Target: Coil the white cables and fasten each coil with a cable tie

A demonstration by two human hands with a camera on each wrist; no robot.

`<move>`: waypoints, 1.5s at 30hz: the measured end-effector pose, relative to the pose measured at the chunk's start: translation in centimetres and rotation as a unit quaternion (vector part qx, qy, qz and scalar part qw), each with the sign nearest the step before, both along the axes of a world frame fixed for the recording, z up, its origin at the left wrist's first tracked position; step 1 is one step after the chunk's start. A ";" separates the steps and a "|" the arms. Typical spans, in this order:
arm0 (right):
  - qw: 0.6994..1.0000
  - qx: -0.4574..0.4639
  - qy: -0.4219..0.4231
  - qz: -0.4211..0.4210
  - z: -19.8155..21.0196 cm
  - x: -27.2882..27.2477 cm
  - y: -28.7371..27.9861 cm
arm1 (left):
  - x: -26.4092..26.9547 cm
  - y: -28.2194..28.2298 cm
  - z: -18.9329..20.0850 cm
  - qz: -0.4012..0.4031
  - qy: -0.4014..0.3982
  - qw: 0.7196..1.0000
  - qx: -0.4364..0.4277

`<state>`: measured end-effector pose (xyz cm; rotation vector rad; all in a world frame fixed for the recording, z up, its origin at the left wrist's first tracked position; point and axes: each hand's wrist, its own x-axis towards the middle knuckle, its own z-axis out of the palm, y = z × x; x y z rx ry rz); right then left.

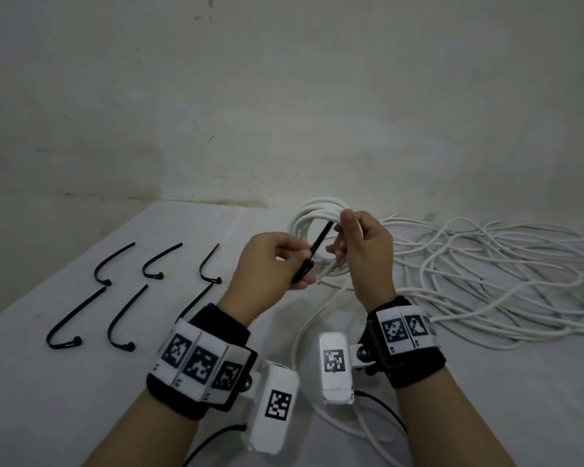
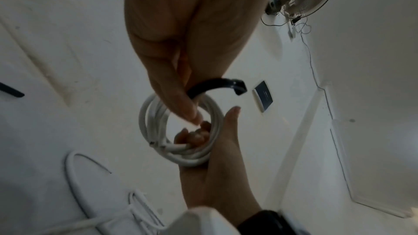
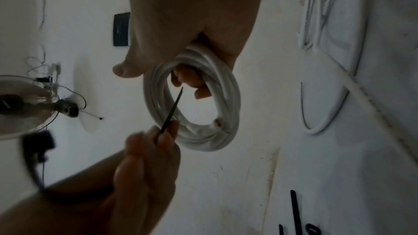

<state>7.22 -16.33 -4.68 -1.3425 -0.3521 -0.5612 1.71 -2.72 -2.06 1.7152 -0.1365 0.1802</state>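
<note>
My right hand point(image 1: 358, 244) grips a white cable coil point(image 1: 314, 210) held above the table; its fingers curl through the coil point(image 3: 203, 113). My left hand point(image 1: 284, 261) pinches a black cable tie point(image 1: 317, 246) whose pointed tip point(image 3: 175, 106) reaches into the coil's opening. In the left wrist view the tie's head end point(image 2: 235, 85) curves out beside my thumb, above the coil point(image 2: 158, 122). Part of the tie is hidden by my left fingers.
Several spare black cable ties point(image 1: 122, 298) lie in rows on the white table point(image 1: 48, 399) at the left. A loose tangle of white cables point(image 1: 503, 271) spreads at the right, and one strand point(image 1: 300, 332) trails between my wrists. A wall rises behind.
</note>
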 end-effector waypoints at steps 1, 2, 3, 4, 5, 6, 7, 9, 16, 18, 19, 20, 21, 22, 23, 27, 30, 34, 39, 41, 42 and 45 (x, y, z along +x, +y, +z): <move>1.000 -0.012 -0.009 0.000 0.0 0.0 0.1 | 0.2 -0.3 -0.1 0.024 -0.029 0.999 -0.020; 1.000 -0.021 -0.014 -0.001 0.1 -0.1 0.3 | 0.4 -0.6 -0.2 0.048 -0.056 0.997 -0.035; 1.000 -0.024 -0.014 -0.001 0.2 -0.2 0.5 | 0.6 -0.8 -0.3 0.071 -0.080 0.993 -0.042; 1.000 -0.020 -0.008 0.002 0.3 -0.4 0.6 | 0.9 -1.0 -0.5 0.092 -0.100 0.990 -0.043; 1.000 -0.011 0.004 0.007 0.4 -0.4 0.7 | 1.1 -1.1 -0.7 0.108 -0.114 0.987 -0.043; 1.000 -0.002 0.019 0.016 0.5 -0.5 0.7 | 1.2 -1.3 -0.9 0.118 -0.124 0.984 -0.045; 0.999 0.006 0.034 0.027 0.6 -0.6 0.8 | 1.2 -1.4 -1.0 0.124 -0.131 0.983 -0.045; 0.997 0.007 0.063 0.047 0.8 -0.8 0.7 | 1.1 -1.6 -1.2 0.128 -0.139 0.981 -0.052; 0.992 0.017 0.107 0.069 0.9 -0.8 0.3 | 1.0 -0.7 -0.8 -0.007 -0.095 0.991 -0.092; 0.993 0.013 0.102 0.061 0.9 -0.7 0.0 | 0.7 0.1 -0.3 -0.067 -0.070 0.990 -0.099; 0.993 0.013 0.100 0.058 0.9 -0.6 -0.1 | 0.6 0.5 -0.1 -0.103 -0.058 0.987 -0.108; 0.993 0.015 0.101 0.056 0.9 -0.6 -0.1 | 0.3 1.0 0.1 -0.135 -0.053 0.984 -0.106; 0.993 0.018 0.101 0.055 0.8 -0.6 -0.2 | 0.1 1.3 0.3 -0.155 -0.059 0.982 -0.092; 0.993 0.019 0.100 0.054 0.8 -0.6 -0.2 | 0.0 1.6 0.4 -0.158 -0.078 0.982 -0.064; 0.994 0.017 0.099 0.053 0.7 -0.6 -0.2 | -0.2 1.7 0.4 -0.142 -0.102 0.984 -0.034; 0.994 0.006 0.099 0.053 0.8 -0.5 -0.4 | 0.0 1.7 0.5 -0.063 -0.175 0.983 0.001; 0.987 0.022 0.124 0.103 1.0 -0.6 -0.5 | 0.6 1.8 0.6 -0.035 -0.199 0.979 0.022; 0.976 0.000 0.129 0.177 1.3 -1.2 0.1 | 1.2 1.8 0.9 -0.009 -0.235 0.968 0.091; 0.976 -0.006 0.129 0.178 1.5 -1.2 0.1 | 1.6 1.6 1.7 0.024 -0.293 0.940 0.172; 0.976 -0.007 0.127 0.176 1.6 -1.2 -0.1 | 1.8 1.5 2.0 0.037 -0.325 0.926 0.189; 0.976 -0.012 0.124 0.176 1.6 -1.3 -0.2 | 2.1 1.5 2.1 0.045 -0.338 0.920 0.196; 0.979 -0.025 0.111 0.168 1.7 -1.4 -0.4 | 3.2 1.7 2.4 0.035 -0.290 0.937 0.189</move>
